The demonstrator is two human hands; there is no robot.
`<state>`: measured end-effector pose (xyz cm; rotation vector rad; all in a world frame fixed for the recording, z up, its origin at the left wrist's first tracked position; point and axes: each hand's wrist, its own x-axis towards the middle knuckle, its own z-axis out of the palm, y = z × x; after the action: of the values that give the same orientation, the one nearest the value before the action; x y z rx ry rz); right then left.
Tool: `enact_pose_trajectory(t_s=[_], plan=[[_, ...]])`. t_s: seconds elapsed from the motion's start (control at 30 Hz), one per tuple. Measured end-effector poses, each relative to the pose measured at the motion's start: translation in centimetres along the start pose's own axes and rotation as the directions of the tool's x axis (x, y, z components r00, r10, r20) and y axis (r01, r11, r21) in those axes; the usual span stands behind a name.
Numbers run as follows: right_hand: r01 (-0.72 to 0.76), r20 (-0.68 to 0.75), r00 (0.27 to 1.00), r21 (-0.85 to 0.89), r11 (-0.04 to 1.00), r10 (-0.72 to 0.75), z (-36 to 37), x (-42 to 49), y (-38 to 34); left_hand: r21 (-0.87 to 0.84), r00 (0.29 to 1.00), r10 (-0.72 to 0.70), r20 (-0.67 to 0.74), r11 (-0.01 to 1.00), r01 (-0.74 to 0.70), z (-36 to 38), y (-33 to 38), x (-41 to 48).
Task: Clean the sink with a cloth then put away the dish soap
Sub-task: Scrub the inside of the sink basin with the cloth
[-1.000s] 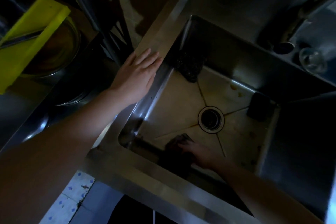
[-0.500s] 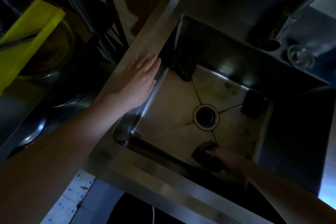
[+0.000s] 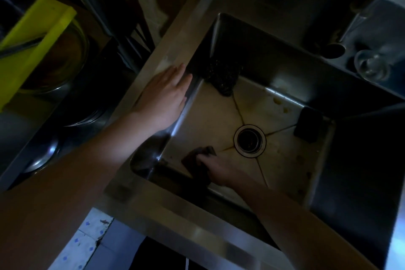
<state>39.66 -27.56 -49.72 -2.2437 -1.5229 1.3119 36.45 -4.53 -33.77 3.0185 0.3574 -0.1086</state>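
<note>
Since half a second ago my right hand (image 3: pixel 217 170) has swept the dark cloth (image 3: pixel 197 156) back leftward across the near floor of the sink (image 3: pixel 175 210), from below the drain (image 3: pixel 249 140) to its near-left side. The fingers curl over the cloth and hold it down on the steel close to the near wall. My left hand (image 3: pixel 165 96) lies flat on the sink's left rim, fingers straight and together, gripping nothing. A dark mesh scrubber (image 3: pixel 223 76) sits in the far left corner of the basin, and a dark sponge (image 3: pixel 308 125) rests against the right wall. A drinking glass (image 3: pixel 370 66) stands on the table behind the sink.
</note>
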Motion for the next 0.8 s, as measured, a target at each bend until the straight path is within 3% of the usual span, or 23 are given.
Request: enact_pose_trajectory(t_s=[0.13,0.27,0.43,0.63,0.8], plan=[[0.066,-0.005,0.998,-0.005,0.998,-0.066,0.5,-0.7,0.0,-0.001,1.000,-0.019,-0.002,1.000,0.019,0.1,0.3,-0.2],[0.148,0.105,0.985,-0.130,0.980,-0.135,0.6,-3.3,1.9,-0.022,1.000,-0.016,-0.008,1.000,0.016,-0.4,0.6,-0.4],[0.018,0.126,0.992,-0.113,0.993,-0.004,0.6,-8.6,5.8,-0.016,1.000,-0.007,0.029,1.000,0.007,-0.9,1.4,-0.5],[-0.096,0.234,0.958,-0.283,0.954,0.165,1.2,-14.3,9.9,-0.030,0.999,0.002,0.054,1.000,0.000,-1.1,2.2,-0.2],[-0.312,0.316,0.873,-0.222,0.924,0.371,0.8,-16.5,11.4,-0.131,0.996,0.079,0.031,0.989,-0.074,-1.2,4.7,1.3]])
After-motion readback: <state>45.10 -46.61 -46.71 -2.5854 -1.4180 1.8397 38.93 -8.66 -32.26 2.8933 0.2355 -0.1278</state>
